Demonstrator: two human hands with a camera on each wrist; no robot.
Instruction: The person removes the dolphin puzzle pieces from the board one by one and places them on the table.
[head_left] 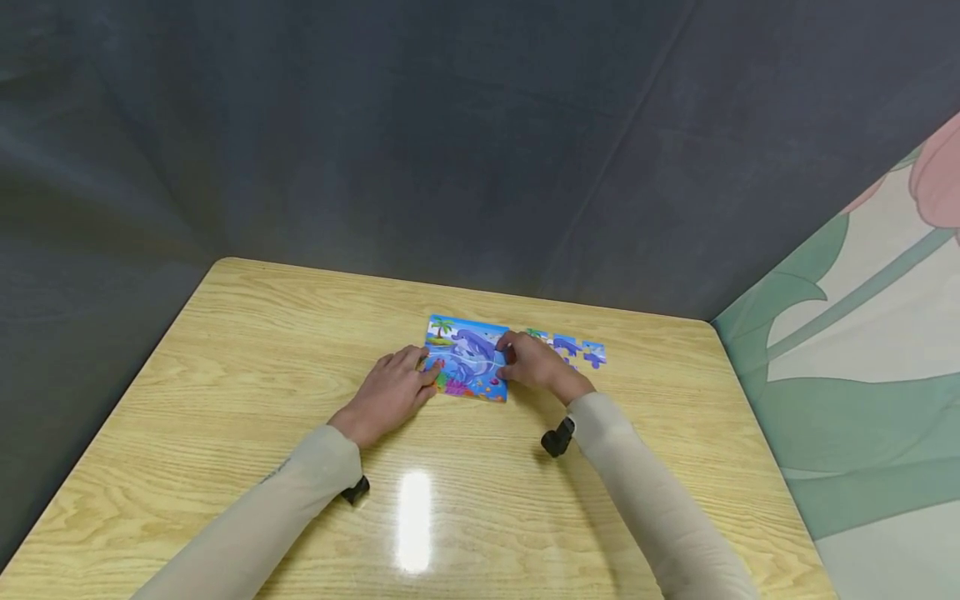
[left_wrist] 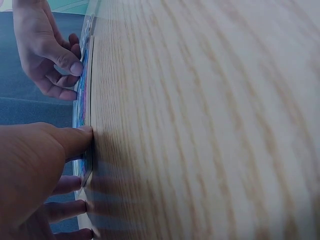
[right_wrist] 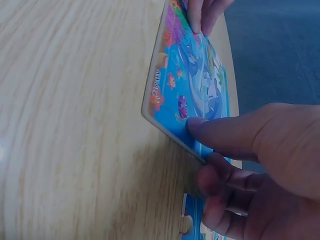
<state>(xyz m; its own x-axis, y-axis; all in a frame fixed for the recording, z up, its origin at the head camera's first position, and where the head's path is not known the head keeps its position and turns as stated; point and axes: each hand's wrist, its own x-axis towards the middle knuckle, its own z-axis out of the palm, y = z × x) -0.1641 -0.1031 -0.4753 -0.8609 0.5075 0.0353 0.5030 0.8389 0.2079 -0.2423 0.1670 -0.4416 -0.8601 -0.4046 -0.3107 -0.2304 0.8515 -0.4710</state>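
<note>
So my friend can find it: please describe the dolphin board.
On the wooden table, near its far edge, the left hand and right hand touch a board. It is blue with purple dolphins, and much larger than the loose puzzle pieces beside it.

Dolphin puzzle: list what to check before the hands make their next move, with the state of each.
1. Left hand touching the dolphin puzzle: ok, its thumb is on the left side.
2. Right hand at the puzzle's right edge: ok, thumb on the picture, other fingers curled at the edge.
3. Loose pieces apart from the puzzle: ok, they lie to its right.
4. All loose pieces in plain sight: not ok, the right hand partly hides them.
5. Puzzle fully flat on the table: cannot tell.
</note>
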